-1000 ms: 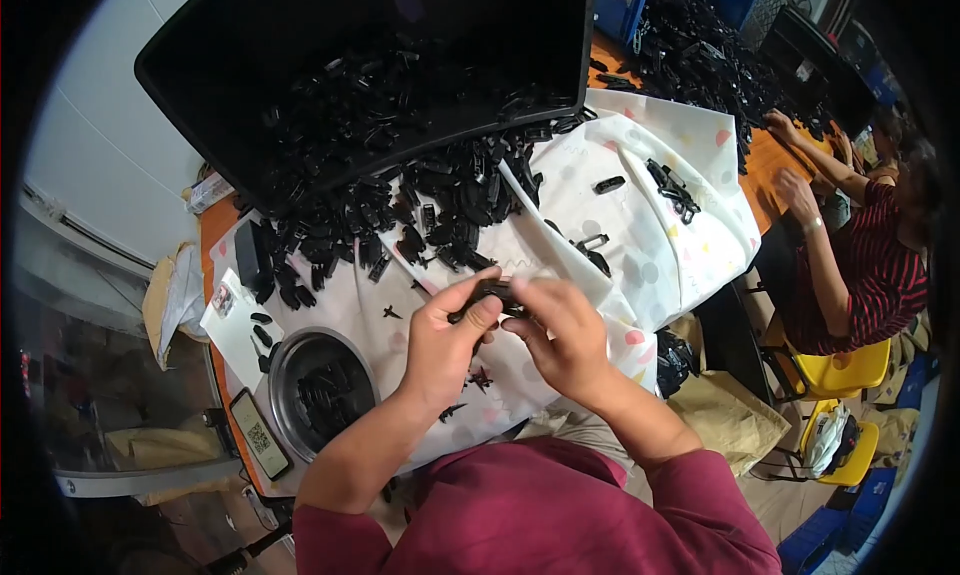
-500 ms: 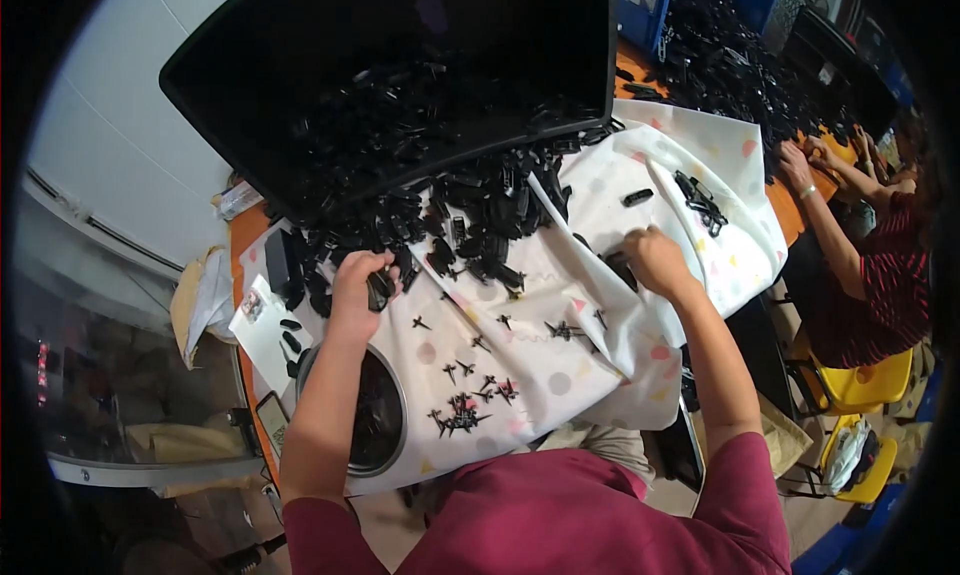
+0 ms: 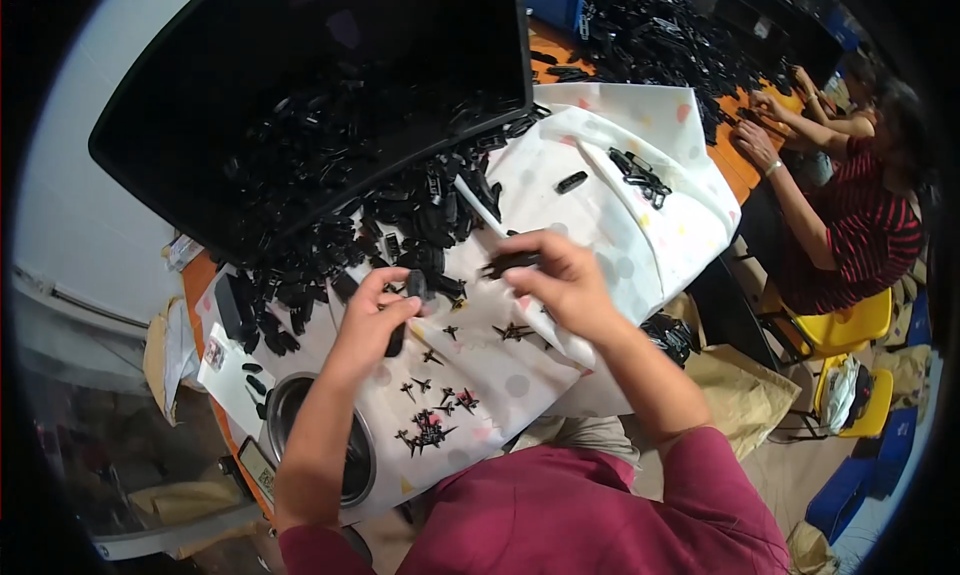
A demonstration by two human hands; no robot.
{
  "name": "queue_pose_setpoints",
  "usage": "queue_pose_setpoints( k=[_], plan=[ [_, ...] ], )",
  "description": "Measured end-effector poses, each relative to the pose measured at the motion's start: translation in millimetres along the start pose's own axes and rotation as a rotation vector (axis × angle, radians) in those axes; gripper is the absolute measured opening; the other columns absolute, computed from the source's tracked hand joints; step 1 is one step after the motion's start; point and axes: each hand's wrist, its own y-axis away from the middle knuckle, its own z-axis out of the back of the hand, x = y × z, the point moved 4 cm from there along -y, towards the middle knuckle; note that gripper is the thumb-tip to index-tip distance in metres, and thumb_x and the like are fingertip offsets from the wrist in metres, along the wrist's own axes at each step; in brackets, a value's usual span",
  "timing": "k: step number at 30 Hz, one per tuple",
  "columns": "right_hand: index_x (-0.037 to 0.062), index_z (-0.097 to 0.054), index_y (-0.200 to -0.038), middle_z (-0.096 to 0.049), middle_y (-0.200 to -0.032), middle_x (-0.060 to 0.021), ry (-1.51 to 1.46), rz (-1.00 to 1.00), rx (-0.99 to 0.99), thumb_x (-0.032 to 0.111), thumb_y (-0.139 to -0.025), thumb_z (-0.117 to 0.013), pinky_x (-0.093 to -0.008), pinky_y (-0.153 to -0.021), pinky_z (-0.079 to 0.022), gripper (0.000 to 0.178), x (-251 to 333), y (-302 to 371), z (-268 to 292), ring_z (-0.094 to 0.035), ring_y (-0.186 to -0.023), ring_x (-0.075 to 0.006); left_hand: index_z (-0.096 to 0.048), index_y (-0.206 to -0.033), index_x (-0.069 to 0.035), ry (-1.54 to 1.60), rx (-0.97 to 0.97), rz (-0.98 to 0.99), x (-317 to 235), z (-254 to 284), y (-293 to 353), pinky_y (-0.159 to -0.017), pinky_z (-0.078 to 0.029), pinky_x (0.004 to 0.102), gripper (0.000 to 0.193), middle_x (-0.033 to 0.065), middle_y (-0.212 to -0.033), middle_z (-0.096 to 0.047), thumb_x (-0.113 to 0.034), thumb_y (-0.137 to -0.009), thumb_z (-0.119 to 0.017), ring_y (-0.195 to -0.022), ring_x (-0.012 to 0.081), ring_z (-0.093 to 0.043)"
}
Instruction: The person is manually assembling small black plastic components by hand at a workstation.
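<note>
My left hand [image 3: 368,320] pinches a small dark oval plastic part [image 3: 417,287] between thumb and fingers. A second black piece [image 3: 396,341] shows beneath that hand, tucked against the palm. Close by on the right, my right hand [image 3: 565,287] grips a black plastic piece [image 3: 514,264], slightly blurred, with a thin dark end pointing at the left hand. The two hands are apart. On the white patterned cloth [image 3: 520,410] below them lie several small spiky black parts [image 3: 428,433], some heaped and some scattered. Behind the hands is a pile of black plastic pieces [image 3: 420,220].
A large black bin [image 3: 400,75] tips its black pieces onto the cloth. A round metal bowl [image 3: 368,455] sits beside my left forearm. One loose black piece [image 3: 572,182] and a small cluster [image 3: 642,178] lie at right. Co-workers sit by another black heap [image 3: 660,50].
My right hand has lifted and moved left toward my left hand, now with a black piece in view. The left hand has come away from the pile. The whole view has shifted.
</note>
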Motion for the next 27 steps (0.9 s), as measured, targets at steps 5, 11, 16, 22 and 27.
queue_pose_setpoints(
  k=[5,11,16,22,27],
  plan=[
    [0.0004,-0.049,-0.115,-0.056,-0.101,-0.0077,-0.406,-0.056,0.029,0.009,-0.085,-0.052,-0.0231,-0.057,-0.047,0.032,-6,4,-37,-0.055,-0.081,-0.0114,-0.04,-0.117,-0.007,0.408,0.134,0.061,-38,-39,28,-0.044,-0.042,0.0206,0.036,0.0108,-0.076,-0.06,-0.013,-0.083,-0.052,-0.051,0.0087,-0.05],
    [-0.0012,-0.049,-0.115,-0.051,-0.106,-0.0087,-0.19,-0.024,0.015,0.004,-0.085,-0.05,-0.0238,-0.059,-0.052,0.03,-4,22,-38,-0.057,-0.083,-0.0132,-0.042,-0.121,-0.003,0.331,0.223,0.031,-43,-42,34,-0.05,-0.044,0.0208,0.037,0.0071,-0.079,-0.06,-0.013,-0.086,-0.049,-0.061,0.0105,-0.054],
    [-0.0008,-0.047,-0.117,-0.05,-0.113,-0.0122,-0.33,-0.072,0.002,0.005,-0.085,-0.05,-0.0251,-0.06,-0.052,0.032,-9,32,-36,-0.058,-0.089,-0.0162,-0.048,-0.115,0.0,0.225,0.294,-0.055,-46,-39,41,-0.057,-0.044,0.0217,0.039,0.0077,-0.087,-0.061,-0.006,-0.078,-0.061,-0.069,0.0099,-0.055],
    [0.0014,-0.055,-0.111,-0.056,-0.099,-0.0083,0.113,0.19,-0.03,-0.001,-0.08,-0.055,-0.0221,-0.061,-0.046,0.03,15,45,-33,-0.054,-0.078,-0.0123,-0.059,-0.104,-0.001,-0.336,0.097,-0.339,-60,-39,53,-0.062,-0.043,0.0211,0.033,0.0053,-0.084,-0.059,-0.004,-0.073,-0.066,-0.068,0.0106,-0.053],
    [0.0024,-0.058,-0.104,-0.058,-0.089,-0.0116,0.599,0.595,-0.087,-0.011,-0.069,-0.057,-0.0269,-0.058,-0.044,0.038,35,53,-35,-0.056,-0.072,-0.0205,-0.061,-0.099,-0.001,-0.408,-0.01,-0.561,-64,-48,59,-0.06,-0.044,0.023,0.03,0.0073,-0.081,-0.056,-0.005,-0.071,-0.068,-0.069,0.0127,-0.054]
  ],
)
